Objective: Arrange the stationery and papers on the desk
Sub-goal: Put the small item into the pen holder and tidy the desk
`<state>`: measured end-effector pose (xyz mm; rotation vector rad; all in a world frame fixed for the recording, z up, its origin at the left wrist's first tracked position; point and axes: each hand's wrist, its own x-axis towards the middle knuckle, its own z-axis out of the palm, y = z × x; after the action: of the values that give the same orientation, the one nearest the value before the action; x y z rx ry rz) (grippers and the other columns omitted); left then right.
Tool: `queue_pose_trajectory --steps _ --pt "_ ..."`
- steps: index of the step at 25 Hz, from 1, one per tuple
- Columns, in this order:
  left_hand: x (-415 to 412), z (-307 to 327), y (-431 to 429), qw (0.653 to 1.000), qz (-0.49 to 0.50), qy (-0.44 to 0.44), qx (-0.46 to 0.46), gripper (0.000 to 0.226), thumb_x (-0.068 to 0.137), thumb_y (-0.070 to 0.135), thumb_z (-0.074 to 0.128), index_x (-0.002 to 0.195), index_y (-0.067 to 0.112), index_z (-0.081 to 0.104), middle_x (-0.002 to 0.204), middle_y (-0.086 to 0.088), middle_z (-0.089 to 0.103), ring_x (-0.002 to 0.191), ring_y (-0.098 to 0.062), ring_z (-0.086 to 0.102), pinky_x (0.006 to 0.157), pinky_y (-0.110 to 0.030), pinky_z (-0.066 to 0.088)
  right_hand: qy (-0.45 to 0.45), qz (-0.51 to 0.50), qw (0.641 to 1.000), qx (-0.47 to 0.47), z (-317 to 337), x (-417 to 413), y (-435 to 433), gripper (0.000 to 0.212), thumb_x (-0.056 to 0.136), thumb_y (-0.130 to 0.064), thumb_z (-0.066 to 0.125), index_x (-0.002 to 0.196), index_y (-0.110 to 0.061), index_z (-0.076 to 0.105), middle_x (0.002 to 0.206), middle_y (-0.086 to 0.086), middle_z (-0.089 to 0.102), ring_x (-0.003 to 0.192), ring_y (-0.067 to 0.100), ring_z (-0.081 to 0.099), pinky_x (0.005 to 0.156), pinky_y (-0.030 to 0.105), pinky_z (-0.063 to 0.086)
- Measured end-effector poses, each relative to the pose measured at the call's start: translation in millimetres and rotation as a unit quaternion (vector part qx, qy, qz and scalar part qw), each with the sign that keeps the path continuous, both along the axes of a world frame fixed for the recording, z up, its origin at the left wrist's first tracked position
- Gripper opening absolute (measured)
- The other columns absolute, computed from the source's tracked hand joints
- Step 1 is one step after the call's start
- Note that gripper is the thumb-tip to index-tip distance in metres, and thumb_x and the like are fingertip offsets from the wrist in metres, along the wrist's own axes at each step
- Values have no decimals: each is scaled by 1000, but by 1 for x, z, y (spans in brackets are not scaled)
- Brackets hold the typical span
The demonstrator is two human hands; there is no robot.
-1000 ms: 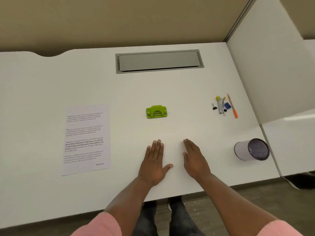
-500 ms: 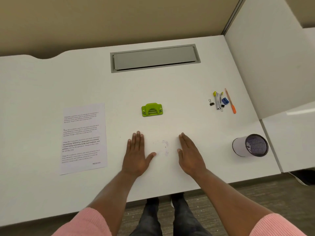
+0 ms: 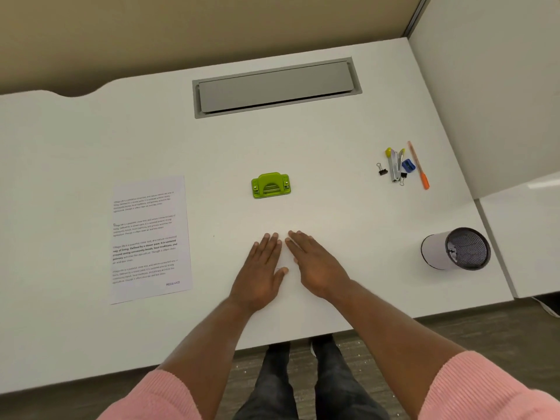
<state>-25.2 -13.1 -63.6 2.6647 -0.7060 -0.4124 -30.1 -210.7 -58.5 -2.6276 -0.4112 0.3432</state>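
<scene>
A printed sheet of paper (image 3: 150,239) lies flat on the left of the white desk (image 3: 333,207). A green hole punch (image 3: 270,185) sits at the middle. At the right lies a small cluster: an orange pen (image 3: 419,166), a blue sharpener (image 3: 408,165), a metal stapler-like tool (image 3: 394,165) and black binder clips (image 3: 382,169). A mesh pen cup (image 3: 456,249) lies on its side at the near right. My left hand (image 3: 262,269) and my right hand (image 3: 315,263) rest flat on the desk side by side, palms down, holding nothing.
A grey cable-tray lid (image 3: 275,86) is set into the desk at the back. A white partition (image 3: 485,95) rises along the right edge, with another white surface (image 3: 530,237) beyond. The near desk edge runs just behind my wrists.
Both hands have slid together; the gap between them has closed and the fingertips nearly touch. The camera view has shifted slightly.
</scene>
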Motion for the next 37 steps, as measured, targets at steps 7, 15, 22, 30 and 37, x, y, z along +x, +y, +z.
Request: queue_pose_trajectory --steps 7,15,22,30,37 --pt "-19 1 -5 995 35 -60 -72 43 92 11 68 134 7 60 137 -14 59 125 -28 57 104 -41 49 -43 -1 999 11 1 -30 -2 48 81 2 71 128 -8 67 136 13 62 122 28 61 81 34 58" --pt "-6 27 -33 981 169 92 -27 21 92 13 50 92 21 69 94 11 61 86 -7 54 73 -26 46 -8 41 996 -80 26 -16 15 26 50 12 73 59 -8 59 63 5 52 51 22 51 39 25 24" --pt "11 45 -49 984 126 114 62 19 81 6 48 73 11 65 81 -2 61 69 -19 53 57 -32 37 97 -2 989 -108 35 -3 24 19 81 4 49 86 -4 65 89 11 60 82 28 57 62 35 32" --pt "14 62 -83 933 264 200 -139 7 81 19 73 76 16 77 75 8 72 72 -7 65 63 -20 47 224 -378 858 267 44 -12 -22 10 78 -8 72 74 -12 80 72 5 75 77 24 72 67 33 57" --pt "18 113 -162 919 245 225 -210 7 79 24 78 81 17 76 76 9 71 70 -4 64 62 -18 46 194 -488 721 453 95 -35 -97 15 78 3 71 85 -5 80 85 17 77 86 32 74 88 39 60"
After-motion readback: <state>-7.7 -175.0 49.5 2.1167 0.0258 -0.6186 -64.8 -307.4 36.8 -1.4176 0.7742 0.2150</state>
